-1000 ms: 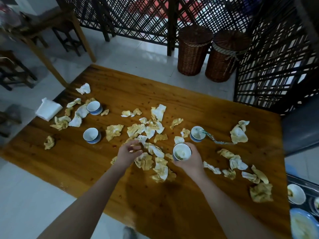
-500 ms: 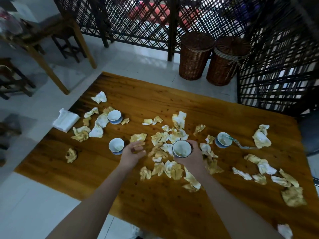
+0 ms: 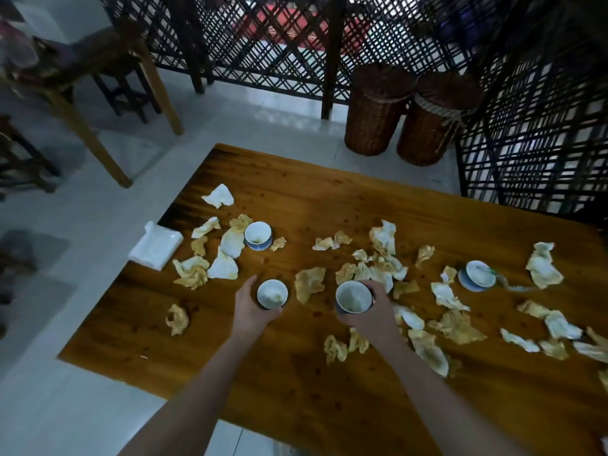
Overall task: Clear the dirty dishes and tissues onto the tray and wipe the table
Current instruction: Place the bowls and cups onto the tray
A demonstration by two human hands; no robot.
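Crumpled, stained tissues (image 3: 383,255) lie scattered over the wooden table (image 3: 296,373). My right hand (image 3: 370,314) holds a small white-and-blue cup (image 3: 353,297) just above the table. My left hand (image 3: 251,307) curls round a second small cup (image 3: 272,293) that stands on the table. A third cup (image 3: 258,234) stands further back on the left among tissues. A fourth cup (image 3: 478,274) sits at the right with a spoon (image 3: 513,286) beside it. No tray is in view.
A folded white cloth (image 3: 156,245) lies at the table's left edge. Two wicker baskets (image 3: 375,113) stand on the floor behind the table by a black lattice screen (image 3: 279,44). A wooden table and stools (image 3: 98,77) stand at far left.
My left hand moved left from the tissues to the cup and closed round it. My right hand kept its cup. The view swung left, so the tray at the right went out of view.
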